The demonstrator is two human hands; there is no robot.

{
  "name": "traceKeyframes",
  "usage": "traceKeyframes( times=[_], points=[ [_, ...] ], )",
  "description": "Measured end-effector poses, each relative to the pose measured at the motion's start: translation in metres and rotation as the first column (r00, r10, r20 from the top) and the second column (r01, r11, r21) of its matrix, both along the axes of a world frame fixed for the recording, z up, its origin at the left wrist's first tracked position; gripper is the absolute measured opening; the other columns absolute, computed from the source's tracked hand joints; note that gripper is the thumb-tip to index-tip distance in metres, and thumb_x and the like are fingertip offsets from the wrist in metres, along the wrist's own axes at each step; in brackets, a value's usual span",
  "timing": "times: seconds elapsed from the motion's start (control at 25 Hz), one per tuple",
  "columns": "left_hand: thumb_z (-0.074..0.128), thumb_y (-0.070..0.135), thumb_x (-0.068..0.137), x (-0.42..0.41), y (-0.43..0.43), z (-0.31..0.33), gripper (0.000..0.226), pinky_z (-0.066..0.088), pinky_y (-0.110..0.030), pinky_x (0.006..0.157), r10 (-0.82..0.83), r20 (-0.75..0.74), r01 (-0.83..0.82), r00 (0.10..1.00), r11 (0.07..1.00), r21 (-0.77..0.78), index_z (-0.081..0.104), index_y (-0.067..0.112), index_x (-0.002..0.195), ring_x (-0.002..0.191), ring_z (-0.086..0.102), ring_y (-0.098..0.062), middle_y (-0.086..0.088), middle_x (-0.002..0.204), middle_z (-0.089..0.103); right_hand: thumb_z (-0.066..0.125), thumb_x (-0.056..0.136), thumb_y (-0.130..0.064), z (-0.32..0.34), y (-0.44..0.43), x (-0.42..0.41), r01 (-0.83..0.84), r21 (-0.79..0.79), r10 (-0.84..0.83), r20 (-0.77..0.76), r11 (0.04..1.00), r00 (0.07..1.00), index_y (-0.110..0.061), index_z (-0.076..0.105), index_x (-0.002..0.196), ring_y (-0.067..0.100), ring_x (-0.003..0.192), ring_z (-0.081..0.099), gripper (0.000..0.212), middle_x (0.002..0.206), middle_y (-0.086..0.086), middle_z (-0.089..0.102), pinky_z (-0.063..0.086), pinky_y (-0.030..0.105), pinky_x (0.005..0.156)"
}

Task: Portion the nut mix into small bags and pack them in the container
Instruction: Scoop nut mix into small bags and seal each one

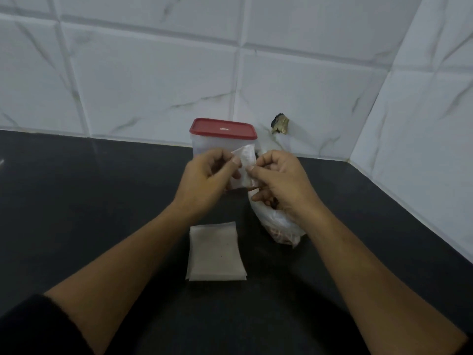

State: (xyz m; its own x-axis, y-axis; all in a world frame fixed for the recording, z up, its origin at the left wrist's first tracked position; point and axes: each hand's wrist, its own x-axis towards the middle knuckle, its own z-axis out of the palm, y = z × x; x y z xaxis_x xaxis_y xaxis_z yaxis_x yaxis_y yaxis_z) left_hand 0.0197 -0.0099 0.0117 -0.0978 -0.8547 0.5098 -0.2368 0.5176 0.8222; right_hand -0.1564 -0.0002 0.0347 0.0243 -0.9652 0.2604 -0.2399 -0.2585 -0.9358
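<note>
Table (89, 201) left of left grip (204, 178) open; lidded container (222, 139) blocks behind, nut bag (279, 221) under right grip (279, 180).

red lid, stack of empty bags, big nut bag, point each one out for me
red lid (223, 128): head view, middle of its top.
stack of empty bags (215, 252): head view, centre of the top bag.
big nut bag (279, 222): head view, clear plastic below the right wrist.

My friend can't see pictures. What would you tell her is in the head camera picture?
Two bare hands, left hand and right hand, pinch a small clear bag between them above a dark counter. Behind stands a clear container with its red lid on; a stack of empty bags and a bag of nut mix lie nearer.
</note>
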Motion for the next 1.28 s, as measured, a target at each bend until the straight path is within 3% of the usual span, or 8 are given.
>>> traceKeyframes(
  times=[0.12, 0.32, 0.56, 0.68, 0.8, 0.96, 1.16, 1.28],
  points=[
    [0.059, 0.023, 0.104, -0.0046, -0.0002, -0.0082, 0.018, 0.056, -0.027, 0.067, -0.033, -0.067, 0.038, 0.997, 0.996, 0.08, 0.071, 0.009, 0.101, 0.073, 0.07, -0.012, -0.004, 0.088, 0.075, 0.07, 0.097, -0.014, -0.0004, 0.0005, -0.0035, -0.129, 0.056, 0.123, 0.108, 0.99, 0.986, 0.002, 0.068, 0.106, 0.023, 0.077, 0.074, 0.018, 0.093, 0.017, 0.076, 0.06, 0.031, 0.059],
    [0.062, 0.031, 0.102, -0.0042, 0.0012, -0.0078, 0.027, 0.058, -0.032, 0.069, -0.035, -0.094, 0.045, 0.995, 0.994, 0.099, 0.071, 0.007, 0.099, 0.073, 0.071, -0.015, -0.007, 0.085, 0.075, 0.069, 0.097, -0.012, -0.0002, 0.0011, -0.0057, -0.186, 0.04, 0.183, 0.066, 0.982, 0.981, -0.002, 0.071, 0.11, 0.032, 0.095, 0.076, 0.016, 0.102, 0.017, 0.077, 0.063, 0.035, 0.067],
    [0.062, 0.025, 0.101, -0.0012, 0.0004, -0.0071, 0.021, 0.061, -0.041, 0.073, -0.058, -0.091, 0.068, 0.994, 0.99, 0.119, 0.072, 0.007, 0.099, 0.079, 0.074, -0.02, -0.008, 0.086, 0.076, 0.077, 0.091, -0.011, 0.0027, 0.004, -0.0037, -0.17, 0.024, 0.171, -0.023, 0.985, 0.985, -0.003, 0.068, 0.109, 0.022, 0.089, 0.078, 0.022, 0.1, 0.015, 0.076, 0.063, 0.032, 0.064],
    [0.063, 0.024, 0.1, -0.0017, 0.0019, -0.0063, 0.021, 0.061, -0.033, 0.071, -0.1, -0.121, 0.117, 0.988, 0.982, 0.146, 0.072, 0.004, 0.099, 0.081, 0.075, -0.021, -0.01, 0.088, 0.077, 0.077, 0.091, -0.009, 0.0021, 0.0036, -0.0033, -0.154, 0.012, 0.154, -0.051, 0.988, 0.987, -0.003, 0.068, 0.108, 0.022, 0.087, 0.078, 0.02, 0.097, 0.014, 0.076, 0.063, 0.032, 0.063],
    [0.064, 0.024, 0.1, -0.0013, 0.0023, -0.005, 0.023, 0.061, -0.032, 0.069, -0.105, -0.16, 0.133, 0.982, 0.975, 0.178, 0.071, 0.002, 0.1, 0.08, 0.075, -0.021, -0.011, 0.09, 0.078, 0.071, 0.095, -0.009, 0.0016, 0.0027, -0.0036, -0.151, 0.046, 0.151, 0.016, 0.987, 0.988, -0.001, 0.069, 0.105, 0.026, 0.089, 0.077, 0.013, 0.094, 0.016, 0.077, 0.063, 0.033, 0.065],
    [0.063, 0.021, 0.1, -0.0014, 0.0013, -0.0048, 0.021, 0.06, -0.029, 0.068, -0.106, -0.123, 0.126, 0.987, 0.978, 0.169, 0.07, 0.001, 0.099, 0.079, 0.073, -0.018, -0.009, 0.088, 0.076, 0.065, 0.1, -0.012, -0.0019, 0.0012, -0.002, -0.124, 0.084, 0.122, 0.029, 0.989, 0.992, 0.0, 0.067, 0.104, 0.027, 0.088, 0.077, 0.013, 0.095, 0.016, 0.076, 0.063, 0.036, 0.065],
    [0.063, 0.016, 0.1, -0.0011, 0.002, -0.0044, 0.019, 0.058, -0.026, 0.066, -0.082, -0.11, 0.1, 0.991, 0.98, 0.17, 0.068, -0.001, 0.093, 0.071, 0.069, -0.012, -0.001, 0.078, 0.072, 0.061, 0.098, -0.006, -0.0047, -0.0001, -0.0024, 0.097, -0.121, -0.108, -0.085, 0.988, 0.991, -0.011, 0.064, 0.096, 0.016, 0.072, 0.073, 0.006, 0.093, 0.008, 0.07, 0.057, 0.022, 0.055],
    [0.064, 0.016, 0.099, -0.003, 0.0042, -0.0024, 0.019, 0.055, -0.024, 0.063, -0.048, -0.098, 0.063, 0.994, 0.986, 0.157, 0.069, -0.001, 0.09, 0.069, 0.067, -0.013, -0.003, 0.075, 0.071, 0.058, 0.094, 0.004, -0.0033, 0.0022, -0.0027, 0.036, -0.349, -0.134, -0.262, 0.936, 0.956, -0.018, 0.067, 0.093, 0.009, 0.071, 0.065, 0.024, 0.093, -0.002, 0.066, 0.052, 0.02, 0.06]
  ],
)
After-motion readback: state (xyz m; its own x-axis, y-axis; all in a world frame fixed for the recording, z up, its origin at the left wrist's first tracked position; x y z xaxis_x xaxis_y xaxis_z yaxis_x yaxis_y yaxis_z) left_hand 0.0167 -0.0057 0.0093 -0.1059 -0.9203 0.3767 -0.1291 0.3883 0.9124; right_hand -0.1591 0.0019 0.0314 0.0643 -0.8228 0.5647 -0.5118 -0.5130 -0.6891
